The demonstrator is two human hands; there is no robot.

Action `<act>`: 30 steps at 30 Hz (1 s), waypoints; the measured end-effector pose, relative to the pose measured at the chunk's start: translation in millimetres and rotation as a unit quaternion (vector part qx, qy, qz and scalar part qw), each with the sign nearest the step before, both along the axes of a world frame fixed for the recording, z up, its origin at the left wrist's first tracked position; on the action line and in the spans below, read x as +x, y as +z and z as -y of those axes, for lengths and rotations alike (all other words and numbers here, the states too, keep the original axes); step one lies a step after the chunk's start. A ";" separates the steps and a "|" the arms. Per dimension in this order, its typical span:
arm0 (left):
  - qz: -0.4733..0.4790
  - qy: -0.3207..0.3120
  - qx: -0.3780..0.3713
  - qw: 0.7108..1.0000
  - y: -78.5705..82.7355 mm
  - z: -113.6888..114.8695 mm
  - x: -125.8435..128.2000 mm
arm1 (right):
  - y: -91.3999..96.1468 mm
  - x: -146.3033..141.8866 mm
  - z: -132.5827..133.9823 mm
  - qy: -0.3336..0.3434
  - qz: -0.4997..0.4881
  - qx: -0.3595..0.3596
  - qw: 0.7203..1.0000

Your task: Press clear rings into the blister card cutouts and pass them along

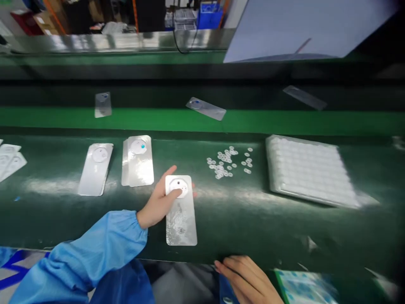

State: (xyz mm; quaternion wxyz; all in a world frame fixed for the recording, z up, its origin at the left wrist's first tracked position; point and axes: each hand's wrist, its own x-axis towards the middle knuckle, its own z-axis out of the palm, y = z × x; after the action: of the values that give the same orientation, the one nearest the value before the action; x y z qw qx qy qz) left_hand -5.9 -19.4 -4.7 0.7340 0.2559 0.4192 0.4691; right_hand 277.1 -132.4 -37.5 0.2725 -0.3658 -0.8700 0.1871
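Note:
In my left hand (160,200) is a glossy white phone back panel (181,219) with a round camera area at its top. The thumb lies across that circle, and the other fingers are behind the panel. My right hand (245,278) is low, by the bench's near edge, with fingers curled together; whatever they may hold is hidden. Left of my left hand lie a small stack of similar panels (141,166) and another stack (95,173). Small whitish rings (223,158) are scattered beyond the held panel, to its right.
A white tray-like block (310,171) with rows of rounded cells sits at the right. More panels (11,160) lie at the far left. Clear film pieces (207,108) rest along the green strip behind. A green-and-blue packet (305,287) is at bottom right. A pale board (300,27) overhangs the back.

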 end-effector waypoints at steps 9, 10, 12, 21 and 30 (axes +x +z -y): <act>-0.294 -0.080 0.227 0.925 0.4 10.8 -1.1 | 45.0 -84.3 -74.3 -0.213 -0.317 -0.405 0.831; -0.306 -0.081 0.257 0.913 0.3 10.9 -1.0 | 46.6 -89.8 -82.5 -0.203 -0.334 -0.444 0.806; -0.301 -0.087 0.291 0.904 0.2 10.1 -0.9 | 47.1 -96.3 -92.0 -0.186 -0.350 -0.493 0.774; -0.273 -0.095 0.265 0.920 -0.3 7.9 0.3 | 45.1 -91.1 -90.6 -0.169 -0.327 -0.486 0.793; -0.275 -0.086 0.251 0.924 -1.9 9.3 1.8 | 48.7 -90.5 -90.2 -0.189 -0.284 -0.461 0.819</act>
State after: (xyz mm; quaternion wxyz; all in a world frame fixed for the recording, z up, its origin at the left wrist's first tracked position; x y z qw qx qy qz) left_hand -4.2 -28.7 -6.6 0.5391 0.5860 0.4491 0.4052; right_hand 186.6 -42.2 11.2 0.3370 -0.5366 -0.4800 0.6067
